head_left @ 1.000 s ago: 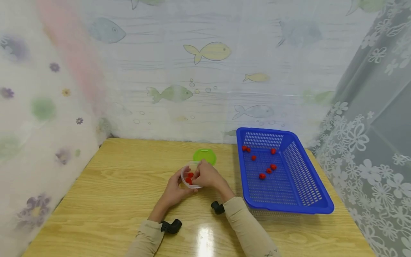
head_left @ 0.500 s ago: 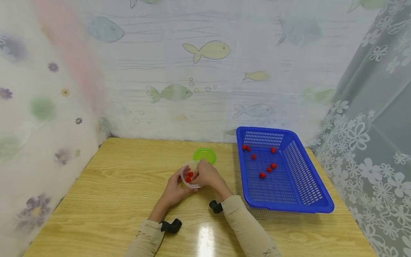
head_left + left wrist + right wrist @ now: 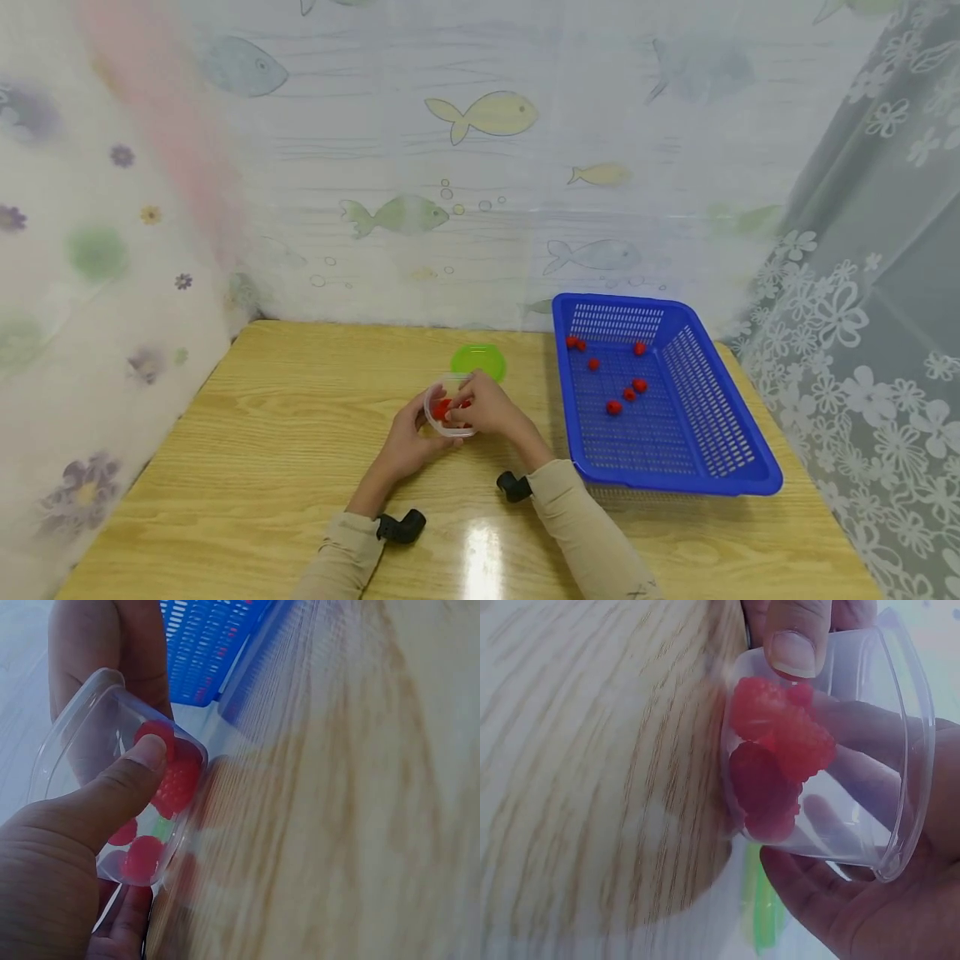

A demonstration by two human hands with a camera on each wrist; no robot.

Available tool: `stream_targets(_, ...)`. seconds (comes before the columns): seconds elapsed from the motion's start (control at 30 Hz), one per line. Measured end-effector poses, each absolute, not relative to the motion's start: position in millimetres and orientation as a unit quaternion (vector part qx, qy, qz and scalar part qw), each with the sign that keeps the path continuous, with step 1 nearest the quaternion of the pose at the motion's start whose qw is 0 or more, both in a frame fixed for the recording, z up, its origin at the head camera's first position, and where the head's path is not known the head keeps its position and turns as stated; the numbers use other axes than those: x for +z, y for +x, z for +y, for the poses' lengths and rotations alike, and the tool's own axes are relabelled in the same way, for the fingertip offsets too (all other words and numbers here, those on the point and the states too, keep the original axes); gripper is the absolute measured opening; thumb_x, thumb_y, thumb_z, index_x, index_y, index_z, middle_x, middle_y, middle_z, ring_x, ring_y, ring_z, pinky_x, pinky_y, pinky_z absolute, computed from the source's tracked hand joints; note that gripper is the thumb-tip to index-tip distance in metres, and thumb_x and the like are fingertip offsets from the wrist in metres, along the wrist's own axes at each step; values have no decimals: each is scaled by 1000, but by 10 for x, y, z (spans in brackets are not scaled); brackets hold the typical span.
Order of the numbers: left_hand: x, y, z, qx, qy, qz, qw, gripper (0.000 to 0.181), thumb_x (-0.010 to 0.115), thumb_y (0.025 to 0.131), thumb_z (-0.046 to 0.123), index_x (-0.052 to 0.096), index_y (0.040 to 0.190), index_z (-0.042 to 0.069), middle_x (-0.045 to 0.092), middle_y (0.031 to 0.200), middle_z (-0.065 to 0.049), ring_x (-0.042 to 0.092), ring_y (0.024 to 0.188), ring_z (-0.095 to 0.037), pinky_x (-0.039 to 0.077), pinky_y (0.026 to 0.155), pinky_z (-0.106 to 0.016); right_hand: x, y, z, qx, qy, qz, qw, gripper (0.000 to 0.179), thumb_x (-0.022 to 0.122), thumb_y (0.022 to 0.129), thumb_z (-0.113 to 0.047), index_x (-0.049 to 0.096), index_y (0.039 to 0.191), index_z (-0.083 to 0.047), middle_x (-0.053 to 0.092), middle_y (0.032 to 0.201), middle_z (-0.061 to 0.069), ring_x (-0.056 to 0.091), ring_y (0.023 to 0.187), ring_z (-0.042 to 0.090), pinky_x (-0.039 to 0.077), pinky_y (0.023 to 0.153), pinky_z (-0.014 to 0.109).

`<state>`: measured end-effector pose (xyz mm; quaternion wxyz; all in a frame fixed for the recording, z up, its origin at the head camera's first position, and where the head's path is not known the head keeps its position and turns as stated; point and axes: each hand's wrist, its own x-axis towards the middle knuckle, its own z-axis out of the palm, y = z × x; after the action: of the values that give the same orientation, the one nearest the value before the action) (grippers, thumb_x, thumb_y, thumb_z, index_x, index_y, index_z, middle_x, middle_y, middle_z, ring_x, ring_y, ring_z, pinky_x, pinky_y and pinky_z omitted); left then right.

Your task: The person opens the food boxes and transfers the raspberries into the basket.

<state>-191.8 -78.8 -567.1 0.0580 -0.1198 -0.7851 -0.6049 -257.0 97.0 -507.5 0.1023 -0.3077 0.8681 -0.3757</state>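
Observation:
My left hand (image 3: 408,442) grips a clear plastic tub (image 3: 855,660) by its side, tilted with its mouth toward my right hand. In the left wrist view the left thumb (image 3: 120,787) presses along the tub's wall. Several red raspberries (image 3: 180,786) lie in the bottom of the tub. My right hand (image 3: 491,410) reaches in over the rim, its fingers (image 3: 862,731) among the raspberries. I cannot tell whether those fingers pinch a raspberry or only touch the fruit. Just behind the hands, a green lid (image 3: 487,360) lies on the table.
To the right stands a blue perforated basket (image 3: 566,400) with several raspberries (image 3: 613,407) scattered on its floor. The wooden table (image 3: 285,433) carries everything. A fish-patterned curtain (image 3: 375,275) hangs along the back edge.
My right hand has shifted a little to the right within the tub, and red fruit now shows on both sides of its fingers. The left hand keeps its hold on the tub.

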Motion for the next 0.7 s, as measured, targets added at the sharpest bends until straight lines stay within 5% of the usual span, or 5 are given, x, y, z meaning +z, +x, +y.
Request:
stream_targets(0.27,-5459,-1823,-721,-614,-120,-779,50,93,86,76,-5,35,154,-6,44,153,-27,45,141,-40,38,115,-52,-5066,-2526,1007,-457,-274,839,108,16,71,96,-13,78,98,1,56,135,22,56,126,36,55,98,49)
stream_targets(0.7,-5360,-1763,-715,-617,-125,-775,56,90,86,77,-4,38,153,-5,45,153,-26,47,138,-44,36,117,-54,-4991,-2442,1056,-526,-226,819,39,19,67,98,-14,77,105,1,51,145,26,46,138,42,41,112,60)
